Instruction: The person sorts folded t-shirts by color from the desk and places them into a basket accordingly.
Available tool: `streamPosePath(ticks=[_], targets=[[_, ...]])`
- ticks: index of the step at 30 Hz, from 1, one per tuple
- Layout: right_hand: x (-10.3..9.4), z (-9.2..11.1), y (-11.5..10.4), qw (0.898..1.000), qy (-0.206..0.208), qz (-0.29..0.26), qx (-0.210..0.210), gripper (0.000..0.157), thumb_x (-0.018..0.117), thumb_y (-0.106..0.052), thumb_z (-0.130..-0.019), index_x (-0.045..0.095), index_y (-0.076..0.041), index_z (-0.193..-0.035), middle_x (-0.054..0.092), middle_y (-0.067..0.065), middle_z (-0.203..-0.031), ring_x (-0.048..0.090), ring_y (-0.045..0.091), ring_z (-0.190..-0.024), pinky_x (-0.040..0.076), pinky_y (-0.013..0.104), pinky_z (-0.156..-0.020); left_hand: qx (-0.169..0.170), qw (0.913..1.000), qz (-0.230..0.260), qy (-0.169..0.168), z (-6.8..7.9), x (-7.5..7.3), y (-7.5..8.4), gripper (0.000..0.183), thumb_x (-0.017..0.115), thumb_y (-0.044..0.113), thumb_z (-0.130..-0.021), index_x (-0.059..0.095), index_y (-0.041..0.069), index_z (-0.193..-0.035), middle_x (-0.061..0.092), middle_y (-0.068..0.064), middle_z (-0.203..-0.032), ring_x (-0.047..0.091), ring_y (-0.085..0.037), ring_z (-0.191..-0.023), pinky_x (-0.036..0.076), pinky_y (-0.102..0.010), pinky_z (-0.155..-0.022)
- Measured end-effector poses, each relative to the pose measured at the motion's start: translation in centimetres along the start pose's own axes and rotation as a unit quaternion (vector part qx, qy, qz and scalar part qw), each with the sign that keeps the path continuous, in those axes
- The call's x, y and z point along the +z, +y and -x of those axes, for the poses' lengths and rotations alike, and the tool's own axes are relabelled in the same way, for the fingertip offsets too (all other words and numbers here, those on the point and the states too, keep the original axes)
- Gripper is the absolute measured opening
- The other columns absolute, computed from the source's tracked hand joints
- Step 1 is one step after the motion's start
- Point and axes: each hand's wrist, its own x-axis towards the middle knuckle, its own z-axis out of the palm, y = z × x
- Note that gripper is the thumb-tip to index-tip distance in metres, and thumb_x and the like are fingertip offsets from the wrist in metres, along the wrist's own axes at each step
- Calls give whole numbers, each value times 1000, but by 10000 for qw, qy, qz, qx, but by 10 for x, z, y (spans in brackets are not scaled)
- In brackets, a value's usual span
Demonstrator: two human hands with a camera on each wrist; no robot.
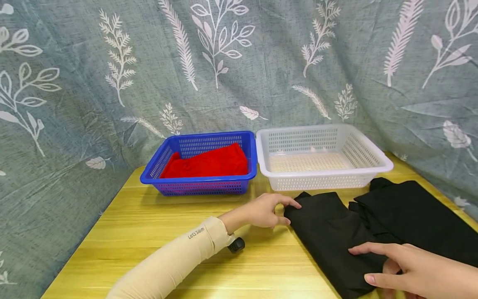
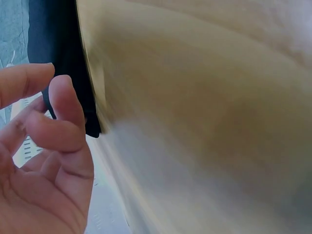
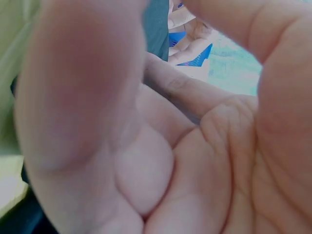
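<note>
Red cloth [image 1: 209, 164] in blue basket [image 1: 198, 181]; black cloth [image 1: 325, 224] on table [image 1: 149, 232], folding apparently near done.
My left hand [image 1: 261, 212] is at its far left edge, thumb and forefinger apart; white basket [image 1: 325, 172] behind. My right hand [image 1: 405, 268] spreads thumb and forefinger over the near end; palm fills that wrist view, so I can't tell whether they press. Second black cloth [image 1: 422, 216], cut off at right, seems left to handle.
</note>
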Motion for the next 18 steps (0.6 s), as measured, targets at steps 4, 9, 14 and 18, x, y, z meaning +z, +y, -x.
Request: streamPosePath(ticks=[4, 9, 14, 18], targets=[[-1, 0, -1, 9999, -53, -119, 48, 55, 57, -17, -112, 42, 11, -156, 62, 4, -61, 41, 5, -45, 41, 28, -45, 3, 9999, 122, -122, 2, 0, -1, 43, 74, 18, -103, 67, 25, -145, 65, -7, -146, 70, -11, -54, 50, -15, -88], [-1, 0, -3, 9997, -127, -195, 25, 54, 56, -17, -113, 41, 11, -156, 71, 1, -70, 50, 5, -48, 44, 28, -46, 22, 9998, -15, -199, 6, -2, -1, 39, 74, 19, -103, 69, 23, -141, 67, -10, -139, 68, -10, -52, 49, -16, -92], [-3, 0, -5, 9993, -186, -309, -123, 52, 56, -15, -113, 42, 10, -156, 72, 2, -75, 65, 11, -55, 52, 30, -51, -58, 9993, -25, -365, 16, -7, 0, 34, 74, 18, -103, 72, 22, -137, 68, -7, -127, 66, -14, -50, 53, -18, -78], [-6, 0, -6, 9984, -244, -502, -108, 51, 57, -15, -112, 44, 9, -156, 74, 5, -76, 71, 17, -59, 56, 32, -54, -90, 9986, -33, -513, 24, -11, 0, 32, 75, 19, -102, 73, 23, -134, 68, 1, -116, 69, -14, -51, 53, -17, -78]])
